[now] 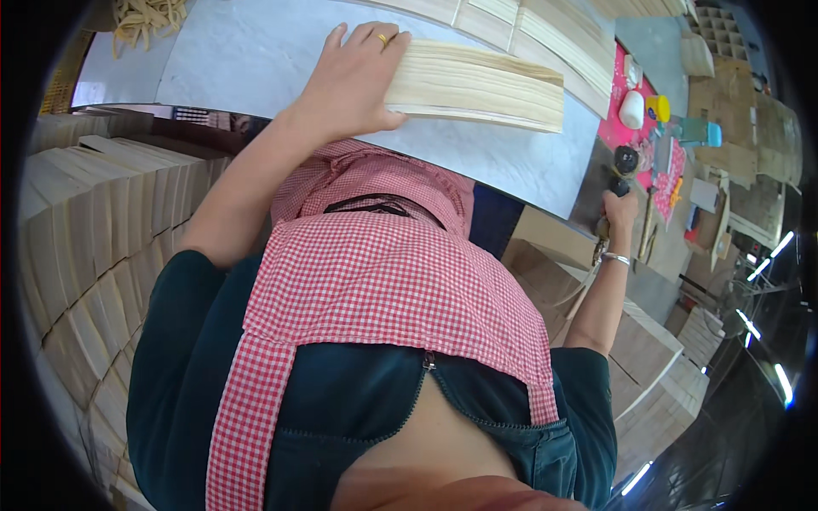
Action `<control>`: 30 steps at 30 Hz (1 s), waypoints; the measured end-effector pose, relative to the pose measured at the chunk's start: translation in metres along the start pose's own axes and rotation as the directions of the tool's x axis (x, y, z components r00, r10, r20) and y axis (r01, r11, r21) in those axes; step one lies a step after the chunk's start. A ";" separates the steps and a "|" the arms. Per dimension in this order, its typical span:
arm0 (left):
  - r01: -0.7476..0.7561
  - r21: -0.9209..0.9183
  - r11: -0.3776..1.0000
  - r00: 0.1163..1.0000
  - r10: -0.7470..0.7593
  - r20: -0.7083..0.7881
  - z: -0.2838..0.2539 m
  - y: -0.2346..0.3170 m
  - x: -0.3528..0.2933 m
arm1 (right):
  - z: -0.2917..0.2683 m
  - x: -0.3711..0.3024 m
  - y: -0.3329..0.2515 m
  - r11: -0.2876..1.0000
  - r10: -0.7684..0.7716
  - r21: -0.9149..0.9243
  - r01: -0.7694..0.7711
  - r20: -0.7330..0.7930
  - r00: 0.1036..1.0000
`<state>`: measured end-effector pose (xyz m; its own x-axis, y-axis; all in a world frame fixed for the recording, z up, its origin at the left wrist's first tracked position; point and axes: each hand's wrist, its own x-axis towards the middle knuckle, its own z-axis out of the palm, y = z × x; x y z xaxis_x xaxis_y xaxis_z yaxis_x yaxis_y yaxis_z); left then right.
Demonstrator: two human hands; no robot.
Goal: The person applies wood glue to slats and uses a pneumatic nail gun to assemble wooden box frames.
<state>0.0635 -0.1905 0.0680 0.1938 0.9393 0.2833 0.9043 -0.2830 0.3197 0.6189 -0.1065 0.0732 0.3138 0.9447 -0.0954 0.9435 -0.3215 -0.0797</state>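
My left hand (362, 72) is wrapped round the left end of a long, pale wooden block (481, 85), fingers on its far edge and thumb at its near edge. The block rests on the white marbled tabletop (511, 170), and a thin line along its near side may be a layer or a joint. Off to the right, my right hand (620, 207) is closed round the handle of a black tool with a rounded dark end (626, 160). Its exact kind is not clear from here. That hand is beyond the tabletop's right edge.
More pale boards (562, 43) lie along the table's far side. A bundle of tan strips (146, 21) sits at the far left. Stacked wooden pieces (77, 221) rise on my left. A yellow-lidded jar (657, 108) and a white bottle (631, 110) stand on a pink cloth at right.
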 end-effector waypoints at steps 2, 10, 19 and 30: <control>0.045 0.105 0.993 0.999 -0.042 -0.027 -0.004 0.025 -0.001 | -0.038 -0.009 -0.025 0.978 0.102 0.170 -0.122 0.123 0.987; -0.012 0.060 0.998 0.993 0.019 -0.113 0.035 0.052 0.040 | -0.115 -0.084 -0.174 0.913 -0.148 0.393 0.108 0.071 0.986; 0.045 -0.031 0.999 0.990 -0.048 -0.135 0.052 0.045 0.049 | -0.114 -0.097 -0.283 0.893 -0.355 0.388 0.228 0.294 0.888; 0.090 -0.053 0.995 0.996 -0.091 -0.015 0.046 0.048 0.051 | -0.105 -0.091 -0.290 0.883 -0.393 0.396 0.252 0.331 0.858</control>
<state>0.1346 -0.1476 0.0563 0.1052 0.9580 0.2669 0.8967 -0.2074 0.3910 0.3273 -0.0924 0.2091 -0.1364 0.9154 -0.3787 0.8702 -0.0720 -0.4875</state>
